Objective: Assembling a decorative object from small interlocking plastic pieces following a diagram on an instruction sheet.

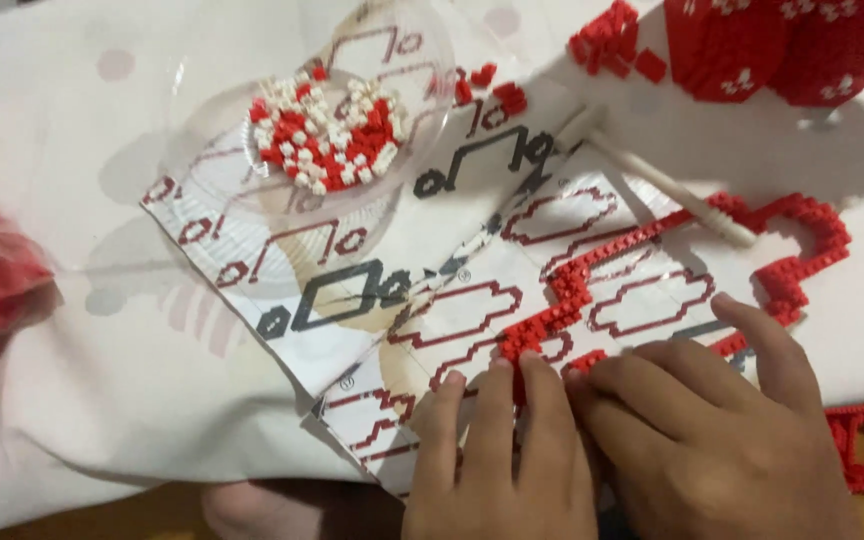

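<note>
left hand (497, 455): fingertips pressed flat on red brick strip (572, 290), grip open, holding nothing.
right hand (712, 420): fingers curled over the strip's end, possibly pinching it.
edges: glossy printed sheet (372, 290) overhung the cloth; free room lay left.

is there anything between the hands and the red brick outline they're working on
Nothing visible does. The left hand and right hand already rest their fingertips on the red brick outline lying on the printed sheet. The white tool lies farther along it, clear of both hands.
</note>
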